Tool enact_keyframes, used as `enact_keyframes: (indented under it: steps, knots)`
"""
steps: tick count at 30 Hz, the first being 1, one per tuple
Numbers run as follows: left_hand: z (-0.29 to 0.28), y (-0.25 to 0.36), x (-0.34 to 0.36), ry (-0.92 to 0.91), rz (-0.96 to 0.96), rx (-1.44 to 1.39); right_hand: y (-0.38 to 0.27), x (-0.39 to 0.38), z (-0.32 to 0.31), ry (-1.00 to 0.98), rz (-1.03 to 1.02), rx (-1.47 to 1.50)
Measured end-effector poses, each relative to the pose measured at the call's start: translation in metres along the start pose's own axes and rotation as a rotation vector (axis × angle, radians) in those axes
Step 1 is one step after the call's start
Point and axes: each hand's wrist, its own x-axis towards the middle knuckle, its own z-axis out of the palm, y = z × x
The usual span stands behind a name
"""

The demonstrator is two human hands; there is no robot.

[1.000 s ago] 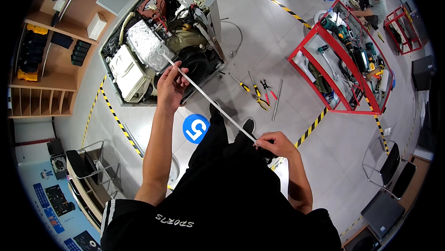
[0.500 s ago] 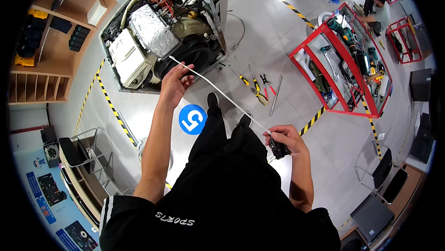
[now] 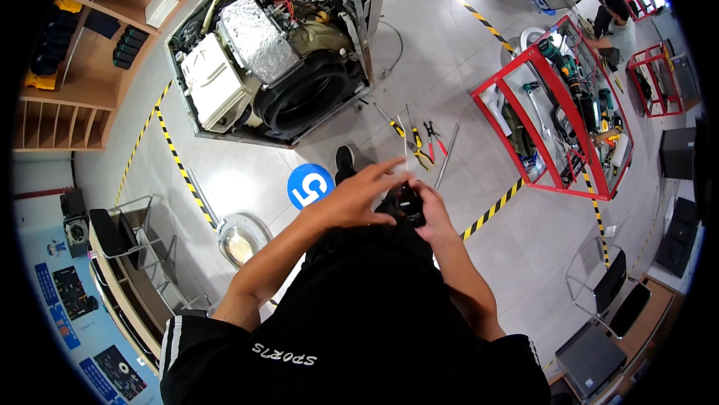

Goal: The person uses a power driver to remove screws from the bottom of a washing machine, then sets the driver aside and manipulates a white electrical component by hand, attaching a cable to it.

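The right hand [image 3: 433,209] keeps a clenched grip on a small black boxy device [image 3: 405,201]; the left hand [image 3: 352,197], fingers spread, touches its near side.

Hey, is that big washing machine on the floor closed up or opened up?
Opened up. The washing machine has its panels off, baring the black drum, a foil-wrapped part, a white box and wiring inside.
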Motion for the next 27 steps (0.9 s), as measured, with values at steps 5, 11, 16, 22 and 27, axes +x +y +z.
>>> enact_keyframes:
  steps: [5,11,16,22,27]
  knots:
    - [0.015,0.004,-0.004,-0.126,0.026,0.180,0.018,0.009,0.011,0.017,0.110,0.122]
    - [0.014,-0.004,-0.012,-0.131,0.065,0.264,0.022,0.008,0.007,-0.108,0.243,0.203]
    - [0.007,-0.013,-0.016,-0.017,0.114,0.157,0.024,0.011,0.011,-0.114,0.237,0.215]
    - [-0.018,-0.012,-0.015,0.091,-0.062,-0.052,0.013,0.005,0.024,-0.261,0.259,0.277]
    - [-0.048,-0.021,-0.028,0.399,-0.291,-0.260,0.009,0.002,0.021,-0.214,0.061,-0.015]
